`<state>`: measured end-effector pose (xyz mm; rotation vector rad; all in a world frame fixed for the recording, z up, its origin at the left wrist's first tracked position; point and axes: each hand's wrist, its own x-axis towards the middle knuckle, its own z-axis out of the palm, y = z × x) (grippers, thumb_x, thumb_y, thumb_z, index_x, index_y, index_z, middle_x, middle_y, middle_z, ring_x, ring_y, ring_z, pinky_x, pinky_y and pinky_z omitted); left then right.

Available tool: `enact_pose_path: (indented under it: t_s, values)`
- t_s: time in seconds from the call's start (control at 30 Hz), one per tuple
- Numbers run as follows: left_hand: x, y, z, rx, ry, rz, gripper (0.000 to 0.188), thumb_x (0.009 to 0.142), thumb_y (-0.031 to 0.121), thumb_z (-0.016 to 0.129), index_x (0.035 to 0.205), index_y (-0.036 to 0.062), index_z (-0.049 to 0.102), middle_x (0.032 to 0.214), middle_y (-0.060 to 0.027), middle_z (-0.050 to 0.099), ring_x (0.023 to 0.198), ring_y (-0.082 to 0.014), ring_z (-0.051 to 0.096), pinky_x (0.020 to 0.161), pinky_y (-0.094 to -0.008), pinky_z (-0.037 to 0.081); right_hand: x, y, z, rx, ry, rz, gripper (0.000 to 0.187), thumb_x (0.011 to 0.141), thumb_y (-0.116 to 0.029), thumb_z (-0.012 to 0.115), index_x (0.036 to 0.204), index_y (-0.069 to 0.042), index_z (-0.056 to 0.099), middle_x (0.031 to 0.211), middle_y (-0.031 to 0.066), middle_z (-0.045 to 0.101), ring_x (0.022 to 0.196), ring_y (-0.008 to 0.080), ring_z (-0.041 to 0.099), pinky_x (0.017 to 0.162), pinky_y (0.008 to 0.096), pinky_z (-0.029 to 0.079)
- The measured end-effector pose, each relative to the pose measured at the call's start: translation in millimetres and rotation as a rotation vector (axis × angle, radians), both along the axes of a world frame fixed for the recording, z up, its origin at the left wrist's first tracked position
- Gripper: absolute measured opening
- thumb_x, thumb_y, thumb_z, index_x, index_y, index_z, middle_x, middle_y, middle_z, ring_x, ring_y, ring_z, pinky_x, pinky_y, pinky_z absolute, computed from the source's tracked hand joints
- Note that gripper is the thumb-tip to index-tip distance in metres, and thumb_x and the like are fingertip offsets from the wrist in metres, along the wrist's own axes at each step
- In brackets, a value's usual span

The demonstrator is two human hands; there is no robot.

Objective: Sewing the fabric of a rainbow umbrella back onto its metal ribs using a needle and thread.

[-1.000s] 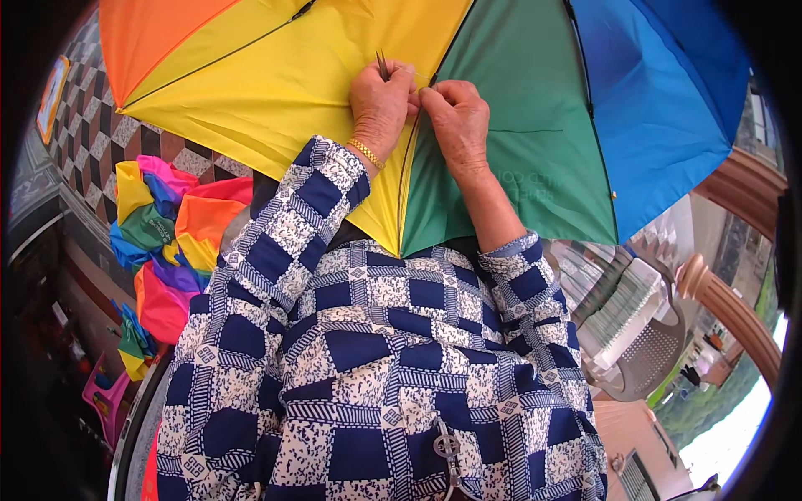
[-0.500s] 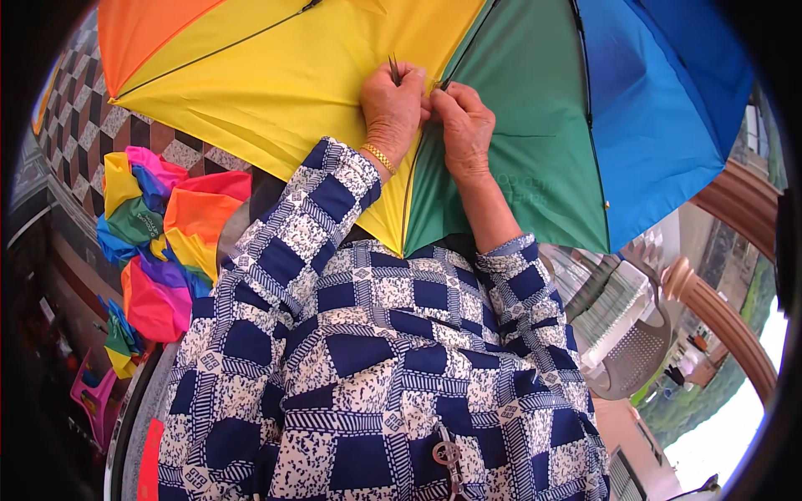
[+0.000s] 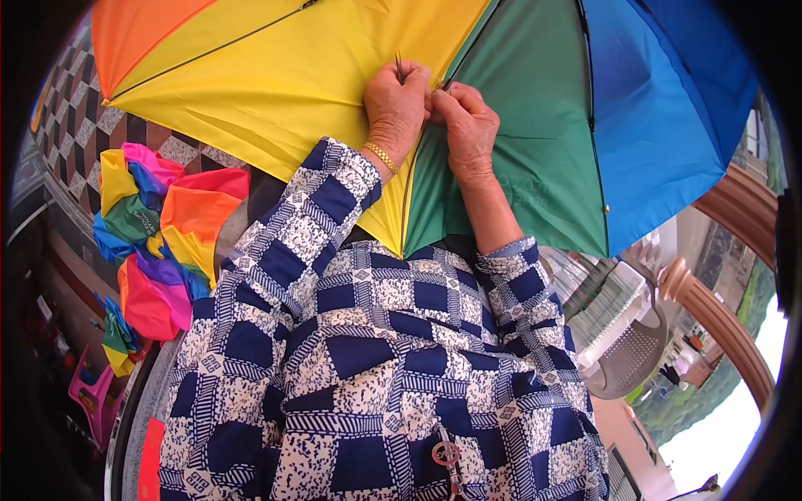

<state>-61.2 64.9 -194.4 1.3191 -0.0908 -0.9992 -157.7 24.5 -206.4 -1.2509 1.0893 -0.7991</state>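
Note:
An opened rainbow umbrella [image 3: 276,100] spreads across my lap, its ribs facing me and its orange, yellow, green and blue panels in view. My left hand [image 3: 393,107] is closed at the seam between yellow and green, and two thin dark points of a small pointed tool [image 3: 399,70] stick up from it. Beside it, my right hand [image 3: 468,125] is closed in a pinch at the dark umbrella rib [image 3: 447,82] along the same seam. The fingertips of both hands nearly meet there. Whatever fine piece they pinch is too small to make out.
To the left lies a heap of crumpled rainbow fabric [image 3: 154,238], with a pink plastic stool [image 3: 93,397] below it. On the right are a grey chair [image 3: 632,359] with a pale stack on it and brown railings [image 3: 718,313]. Patterned tiles [image 3: 79,125] cover the floor.
Both hands stay at the seam, with only a slight shift to the right. The tool's two points look a little further apart, and the umbrella has barely moved.

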Motion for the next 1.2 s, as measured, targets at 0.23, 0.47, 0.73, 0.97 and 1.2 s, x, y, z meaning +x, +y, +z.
enact_pose_path:
  t_s: [0.23,0.47,0.73,0.97,1.2]
  values:
    - [-0.8,2.7,2.7,0.002,0.005,0.004,0.009,0.085,0.012,0.059,0.082,0.0042,0.055,0.064,-0.0007,0.055,0.048,-0.0084,0.052,0.043,-0.0203,0.042,-0.3,0.7,2.9,0.015,-0.023,-0.008,0.012,0.072,-0.005,0.066,0.071,0.005,0.061,0.089,0.0077,0.057,0.077,0.012,0.056,0.063,0.0239,0.048]
    - [1.0,-1.8,-3.5,0.039,-0.066,-0.045,0.01,0.083,0.012,0.061,0.081,0.0034,0.056,0.063,-0.0006,0.055,0.049,-0.008,0.053,0.043,-0.02,0.042,-1.8,-0.3,-6.1,-0.147,0.105,0.023,0.011,0.074,-0.006,0.065,0.073,0.005,0.063,0.083,0.008,0.06,0.075,0.0146,0.058,0.062,0.0257,0.049]
    - [5.9,-3.5,5.3,0.135,-0.067,-0.173,0.014,0.081,0.013,0.063,0.08,0.0017,0.056,0.06,-0.0014,0.055,0.048,-0.0103,0.054,0.042,-0.0208,0.042,-11.4,-11.7,35.6,0.148,0.3,0.022,0.01,0.074,-0.009,0.061,0.078,-0.002,0.067,0.082,0.0101,0.063,0.076,0.0232,0.061,0.069,0.0329,0.05]
    - [9.7,-3.5,4.3,0.132,-0.084,-0.227,0.013,0.082,0.011,0.059,0.079,0.0,0.053,0.057,-0.0042,0.054,0.045,-0.0136,0.056,0.04,-0.0227,0.044,-10.1,-43.4,27.5,-0.58,0.723,0.389,0.014,0.072,-0.012,0.061,0.082,-0.006,0.067,0.084,0.0111,0.064,0.073,0.0259,0.062,0.066,0.0347,0.049]
    - [8.9,1.9,17.2,0.167,-0.198,-0.258,0.015,0.085,0.014,0.055,0.082,-0.0009,0.053,0.063,-0.0059,0.056,0.047,-0.0149,0.059,0.04,-0.0233,0.044,-84.6,-91.2,68.4,0.155,0.204,0.038,0.013,0.084,-0.011,0.055,0.091,-0.002,0.061,0.089,0.0093,0.065,0.081,0.021,0.062,0.069,0.0335,0.051]
